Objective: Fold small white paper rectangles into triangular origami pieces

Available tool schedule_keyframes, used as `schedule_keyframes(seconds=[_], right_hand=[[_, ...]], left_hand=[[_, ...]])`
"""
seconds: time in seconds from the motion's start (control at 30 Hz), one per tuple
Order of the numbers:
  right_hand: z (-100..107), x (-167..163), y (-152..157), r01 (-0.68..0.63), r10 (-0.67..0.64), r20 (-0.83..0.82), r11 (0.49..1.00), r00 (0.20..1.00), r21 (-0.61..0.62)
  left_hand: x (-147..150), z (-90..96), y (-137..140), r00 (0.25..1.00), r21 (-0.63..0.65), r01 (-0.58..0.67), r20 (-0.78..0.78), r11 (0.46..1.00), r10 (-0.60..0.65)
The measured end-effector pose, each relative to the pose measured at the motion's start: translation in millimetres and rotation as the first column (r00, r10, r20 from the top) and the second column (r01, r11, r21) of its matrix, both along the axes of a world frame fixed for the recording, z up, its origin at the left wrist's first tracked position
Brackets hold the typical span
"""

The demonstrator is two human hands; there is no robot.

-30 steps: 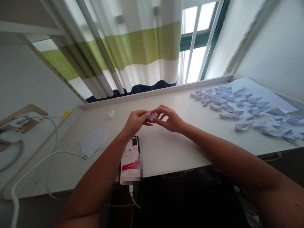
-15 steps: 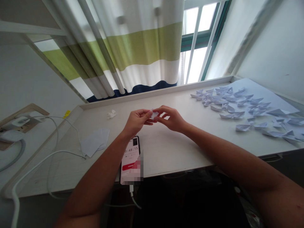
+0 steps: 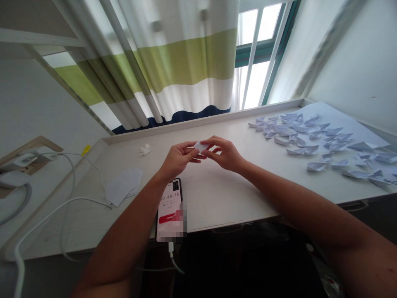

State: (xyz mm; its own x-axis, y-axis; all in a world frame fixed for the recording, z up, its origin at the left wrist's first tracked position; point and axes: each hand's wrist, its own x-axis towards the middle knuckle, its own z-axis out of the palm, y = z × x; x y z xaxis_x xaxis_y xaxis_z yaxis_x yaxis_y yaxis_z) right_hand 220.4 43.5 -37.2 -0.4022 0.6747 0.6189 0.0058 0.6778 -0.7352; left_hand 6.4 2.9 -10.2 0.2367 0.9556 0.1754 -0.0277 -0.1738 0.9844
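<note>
Between my two hands, above the middle of the white desk, is a small piece of folded white paper [image 3: 201,146]. My left hand [image 3: 180,158] pinches its left side between thumb and fingers. On the other side my right hand [image 3: 223,153] grips it with thumb and fingertips. The fingers cover part of its edges. To the right spreads a group of folded paper boats [image 3: 302,129]. A stack of flat white paper sheets [image 3: 121,187] lies on the left, beyond my left forearm.
A phone [image 3: 170,211] showing a running timer lies at the desk's front edge, a charging cable [image 3: 171,249] plugged into it. A crumpled white scrap [image 3: 144,150] sits left of my hands. White cables [image 3: 68,203] cross the desk's left side from a power socket [image 3: 29,159].
The folded paper has turned slightly and shows more of its flat face between my fingers. Both hands stay in nearly the same place.
</note>
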Motion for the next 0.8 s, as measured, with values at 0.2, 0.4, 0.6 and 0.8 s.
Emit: schedule_keyframes(seconds=[0.2, 0.4, 0.6, 0.8], right_hand=[[0.7, 0.6, -1.2, -0.002, 0.000, 0.038, 0.999, 0.999, 0.044], [0.8, -1.0, -2.6, -0.002, 0.001, 0.027, 0.998, 1.000, 0.062], [0.8, -1.3, -2.1, -0.008, 0.007, 0.020, 0.998, 1.000, 0.059], [1.4, 0.1, -1.0, -0.002, 0.000, 0.072, 0.999, 0.997, 0.040]], left_hand=[[1.0, 3.1, -2.1, 0.998, 0.012, -0.022, -0.055, 1.000, 0.023], [4.5, -1.5, -1.3, 0.993, 0.074, -0.101, -0.054, 0.992, 0.105], [7.8, -2.7, -3.0, 0.987, 0.100, -0.130, -0.083, 0.986, 0.139], [3.4, 3.8, -4.3, 0.998, -0.014, -0.041, -0.041, 0.999, 0.040]])
